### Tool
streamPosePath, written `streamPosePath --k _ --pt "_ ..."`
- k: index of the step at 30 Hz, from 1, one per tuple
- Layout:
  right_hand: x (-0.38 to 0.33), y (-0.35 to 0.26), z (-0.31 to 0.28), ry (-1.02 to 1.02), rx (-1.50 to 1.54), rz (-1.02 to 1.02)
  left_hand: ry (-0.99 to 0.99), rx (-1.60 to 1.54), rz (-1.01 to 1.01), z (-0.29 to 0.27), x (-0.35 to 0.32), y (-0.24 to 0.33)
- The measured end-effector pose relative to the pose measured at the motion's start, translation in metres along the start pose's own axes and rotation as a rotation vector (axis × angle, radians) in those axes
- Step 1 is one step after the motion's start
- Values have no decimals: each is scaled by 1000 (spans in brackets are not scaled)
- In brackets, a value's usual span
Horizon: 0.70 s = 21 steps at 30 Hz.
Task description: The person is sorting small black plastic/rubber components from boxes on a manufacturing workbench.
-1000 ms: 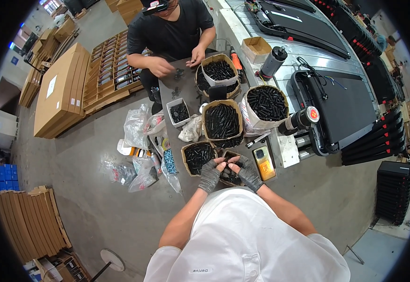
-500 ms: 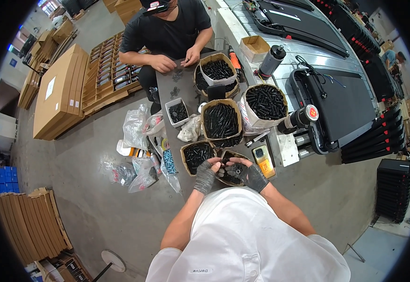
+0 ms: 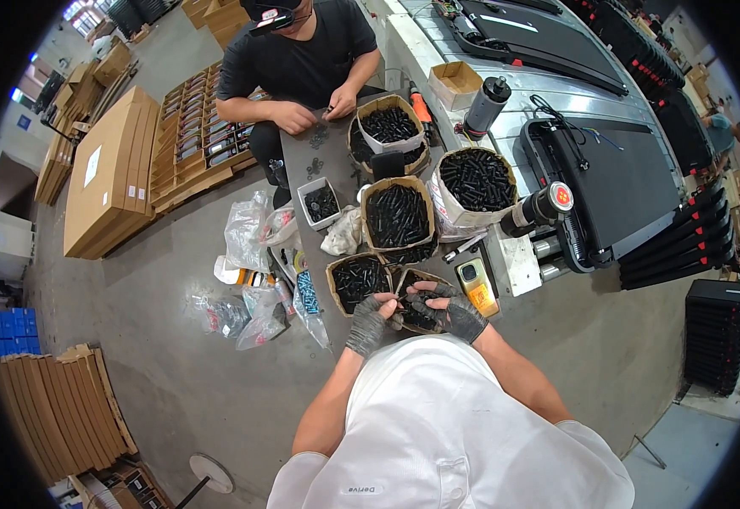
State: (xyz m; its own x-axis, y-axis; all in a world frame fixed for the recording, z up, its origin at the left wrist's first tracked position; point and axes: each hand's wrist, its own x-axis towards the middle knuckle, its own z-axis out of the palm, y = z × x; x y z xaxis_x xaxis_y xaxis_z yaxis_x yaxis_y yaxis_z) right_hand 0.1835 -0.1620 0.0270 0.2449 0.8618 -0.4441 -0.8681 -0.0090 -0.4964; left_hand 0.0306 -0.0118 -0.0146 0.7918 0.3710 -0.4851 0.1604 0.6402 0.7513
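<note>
Both my hands wear dark grey fingerless gloves and work close together at the table's near edge. My left hand (image 3: 371, 325) is pinched, its fingertips around something small and dark that I cannot make out. Beside it, my right hand (image 3: 455, 314) curls over a cardboard box (image 3: 421, 275) of small dark parts. Its fingers are bent together, and what they hold is hidden. Just left of that box stands another open box of black bolts (image 3: 359, 281). Beyond them is a taller box heaped with black bolt-like parts (image 3: 398, 215).
More boxes of black parts (image 3: 477, 181) stand at the back, with a small white box (image 3: 320, 204) to the left. A phone (image 3: 477, 287) lies right of my hands. Across the table, a person in black (image 3: 302, 64) handles small parts. Plastic bags (image 3: 261, 314) lie at the left edge.
My right hand's fingers have curled down over the box of small parts. My left hand stays pinched, with its fingers slightly lower. The person opposite has shifted slightly.
</note>
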Motion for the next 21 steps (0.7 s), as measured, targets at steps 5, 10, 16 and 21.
streamPosePath --k 5,10,16,21 --pt "0 1 -1 57 -153 -17 -46 37 10 5 -2 3" --pt "1 4 -6 121 -256 -41 -41 67 29 6 -1 1" --pt "0 6 -9 128 -220 -17 -46 52 39 5 -2 1" --pt "4 10 -15 136 -162 -25 -46 66 45 8 -2 3"
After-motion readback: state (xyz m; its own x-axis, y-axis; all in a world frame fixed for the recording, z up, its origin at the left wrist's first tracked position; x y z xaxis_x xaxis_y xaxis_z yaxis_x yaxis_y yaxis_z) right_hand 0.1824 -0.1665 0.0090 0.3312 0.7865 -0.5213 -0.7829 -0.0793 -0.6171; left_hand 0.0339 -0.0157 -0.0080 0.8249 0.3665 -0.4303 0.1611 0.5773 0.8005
